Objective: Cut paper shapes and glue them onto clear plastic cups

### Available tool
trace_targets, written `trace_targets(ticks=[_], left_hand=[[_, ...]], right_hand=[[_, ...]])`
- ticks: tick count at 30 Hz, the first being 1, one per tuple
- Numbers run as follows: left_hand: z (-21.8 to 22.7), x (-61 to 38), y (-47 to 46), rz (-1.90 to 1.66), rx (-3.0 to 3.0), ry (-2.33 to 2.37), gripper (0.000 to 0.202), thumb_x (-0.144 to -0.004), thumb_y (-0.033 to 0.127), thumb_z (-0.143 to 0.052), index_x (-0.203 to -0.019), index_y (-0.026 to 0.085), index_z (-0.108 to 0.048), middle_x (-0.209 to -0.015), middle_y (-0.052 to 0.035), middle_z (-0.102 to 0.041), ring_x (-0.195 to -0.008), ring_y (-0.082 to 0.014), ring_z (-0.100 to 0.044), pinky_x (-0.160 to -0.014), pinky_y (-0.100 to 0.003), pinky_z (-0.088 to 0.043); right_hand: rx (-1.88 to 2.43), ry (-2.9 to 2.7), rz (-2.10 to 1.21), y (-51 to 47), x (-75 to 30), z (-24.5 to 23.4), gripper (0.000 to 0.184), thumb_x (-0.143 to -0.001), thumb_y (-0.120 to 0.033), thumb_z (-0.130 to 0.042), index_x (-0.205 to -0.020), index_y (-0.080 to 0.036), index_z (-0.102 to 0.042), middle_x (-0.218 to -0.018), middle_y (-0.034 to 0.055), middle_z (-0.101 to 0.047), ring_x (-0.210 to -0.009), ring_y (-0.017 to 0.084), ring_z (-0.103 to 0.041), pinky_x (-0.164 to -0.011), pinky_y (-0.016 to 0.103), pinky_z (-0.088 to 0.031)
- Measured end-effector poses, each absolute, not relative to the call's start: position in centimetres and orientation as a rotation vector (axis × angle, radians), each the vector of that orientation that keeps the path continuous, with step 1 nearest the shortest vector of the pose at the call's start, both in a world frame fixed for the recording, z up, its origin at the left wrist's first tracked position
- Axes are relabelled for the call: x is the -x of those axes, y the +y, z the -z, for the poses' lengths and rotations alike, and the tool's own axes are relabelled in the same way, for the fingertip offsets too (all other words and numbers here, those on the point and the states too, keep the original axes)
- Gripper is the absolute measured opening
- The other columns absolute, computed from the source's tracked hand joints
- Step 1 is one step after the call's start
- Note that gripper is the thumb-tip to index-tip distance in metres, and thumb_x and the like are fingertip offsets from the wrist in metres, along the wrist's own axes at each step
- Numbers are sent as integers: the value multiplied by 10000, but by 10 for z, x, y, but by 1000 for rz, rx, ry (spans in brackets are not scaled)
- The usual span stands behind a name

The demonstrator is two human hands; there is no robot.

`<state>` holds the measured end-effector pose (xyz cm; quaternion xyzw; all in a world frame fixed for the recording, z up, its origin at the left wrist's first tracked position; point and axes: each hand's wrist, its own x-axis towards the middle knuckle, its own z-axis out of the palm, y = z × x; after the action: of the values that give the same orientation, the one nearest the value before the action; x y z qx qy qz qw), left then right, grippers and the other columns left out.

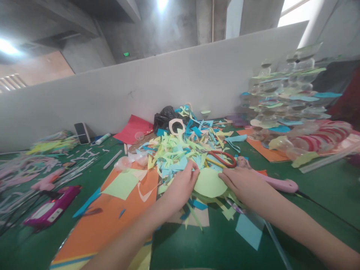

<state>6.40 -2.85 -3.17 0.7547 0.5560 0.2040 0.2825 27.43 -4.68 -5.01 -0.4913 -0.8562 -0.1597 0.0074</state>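
A pale green, roundish piece of paper (pixel 210 183) is held between my two hands, above a heap of paper scraps (pixel 180 150). My left hand (pixel 188 178) pinches its left edge with the fingers closed. My right hand (pixel 237 182) grips the right edge, fingers bent over it and thumb hidden. Just behind the paper lie scissors (pixel 229 159) with red handles, their blades partly buried among the scraps. A pink glue gun (pixel 281 183) with a black cord rests beyond my right wrist.
Orange sheets (pixel 123 217) and a green paper square (pixel 123 183) lie left. A purple power strip (pixel 52 208) with cords is farther left. Stacked clear plastic cups with paper discs (pixel 292 93) stand at right. A light partition (pixel 112 93) closes the green table's back.
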Motion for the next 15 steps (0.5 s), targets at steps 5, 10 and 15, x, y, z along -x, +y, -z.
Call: trace_targets(ticks=[5, 10, 15], left_hand=[[26, -61, -30, -562, -1947, 1426, 199, -982, 437, -346, -935, 264, -431, -586, 82, -368, -544, -142, -365, -525, -269, -254], [19, -60, -30, -548, -1903, 1438, 298, -982, 503, -311, -919, 256, -465, -651, 60, -421, -629, -152, -440, -578, -269, -311], [16, -63, -21, -581, -1916, 1417, 328, -975, 503, -330, -859, 236, -482, -756, 30, -505, -744, -168, -501, -679, -290, -367]], right_hand=[[1484, -2760, 415, -49, -278, 43, 297, -714, 35, -589, -926, -168, -631, -886, 87, -686, -749, 239, -658, -595, 307, -363], [1441, -2666, 310, -48, -282, 48, 242, -796, 15, -536, -918, -173, -628, -859, 67, -688, -712, 217, -654, -610, 292, -397], [1467, -2467, 164, -46, -280, 46, 212, -923, -76, -449, -799, -200, -569, -757, 26, -659, -674, 190, -627, -593, 281, -366]])
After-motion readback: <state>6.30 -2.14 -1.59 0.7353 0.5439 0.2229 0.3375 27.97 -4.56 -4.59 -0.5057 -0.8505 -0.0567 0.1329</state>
